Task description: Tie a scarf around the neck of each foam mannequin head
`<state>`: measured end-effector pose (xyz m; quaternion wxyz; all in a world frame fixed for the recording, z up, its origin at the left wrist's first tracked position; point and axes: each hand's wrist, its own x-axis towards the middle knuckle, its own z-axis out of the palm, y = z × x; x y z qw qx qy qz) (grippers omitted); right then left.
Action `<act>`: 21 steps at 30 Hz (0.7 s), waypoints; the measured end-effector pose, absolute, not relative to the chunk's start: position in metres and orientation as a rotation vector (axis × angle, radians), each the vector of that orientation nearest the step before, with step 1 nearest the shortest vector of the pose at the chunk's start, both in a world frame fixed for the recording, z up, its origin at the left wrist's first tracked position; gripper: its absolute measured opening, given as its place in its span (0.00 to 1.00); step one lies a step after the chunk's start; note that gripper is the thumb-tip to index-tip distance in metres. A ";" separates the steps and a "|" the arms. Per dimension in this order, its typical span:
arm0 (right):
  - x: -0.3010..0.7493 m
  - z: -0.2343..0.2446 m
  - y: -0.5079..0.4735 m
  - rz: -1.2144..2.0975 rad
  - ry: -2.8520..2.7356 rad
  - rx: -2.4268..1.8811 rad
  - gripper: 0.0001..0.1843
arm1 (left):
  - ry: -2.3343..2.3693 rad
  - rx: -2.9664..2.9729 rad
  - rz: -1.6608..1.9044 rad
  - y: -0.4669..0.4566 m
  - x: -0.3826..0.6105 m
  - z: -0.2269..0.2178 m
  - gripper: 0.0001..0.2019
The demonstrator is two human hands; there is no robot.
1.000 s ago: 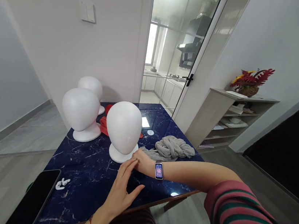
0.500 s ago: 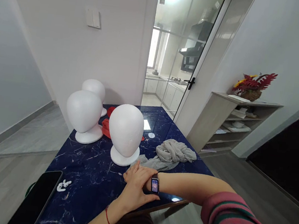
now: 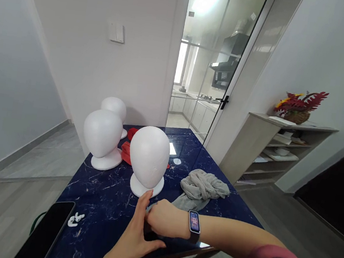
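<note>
My left hand point(image 3: 134, 236) is open at the front of the table, thumb and fingers spread apart and nothing between them. Its fingers reach up beside my right hand point(image 3: 165, 218), which is curled with the knuckles up; what lies under its fingers is hidden. A watch point(image 3: 194, 221) is on my right wrist. Just behind the hands stands a white mannequin head point(image 3: 149, 156) on a round base. A grey scarf point(image 3: 204, 185) lies bunched to the right, its tail running in behind my right hand.
Another white head point(image 3: 102, 134) and a third head point(image 3: 114, 106) stand at the back left, near red cloth point(image 3: 126, 152). A phone point(image 3: 46, 231) and white earbuds point(image 3: 75, 219) lie at the left edge of the dark blue table point(image 3: 102, 196). A shelf point(image 3: 236, 141) stands beyond, right.
My left hand has come off my right wrist and moved left, fingers spreading. My right hand has curled. The view has shifted slightly, moving everything right and down in the picture.
</note>
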<state>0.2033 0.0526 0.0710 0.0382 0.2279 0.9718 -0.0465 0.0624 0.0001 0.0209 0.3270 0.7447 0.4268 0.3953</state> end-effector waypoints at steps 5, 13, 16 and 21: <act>0.199 0.090 0.041 -0.133 3.034 0.785 0.10 | 1.171 1.707 0.883 0.004 0.046 0.023 0.41; 0.226 0.056 0.037 -0.737 2.890 0.955 0.31 | 1.301 1.654 0.752 -0.005 -0.012 0.066 0.20; 0.264 0.044 0.062 -0.560 2.736 1.056 0.18 | 1.472 1.429 1.162 -0.015 -0.046 0.074 0.12; 0.348 0.092 0.113 0.143 2.579 1.815 0.11 | 1.653 1.026 1.643 -0.029 -0.069 0.083 0.15</act>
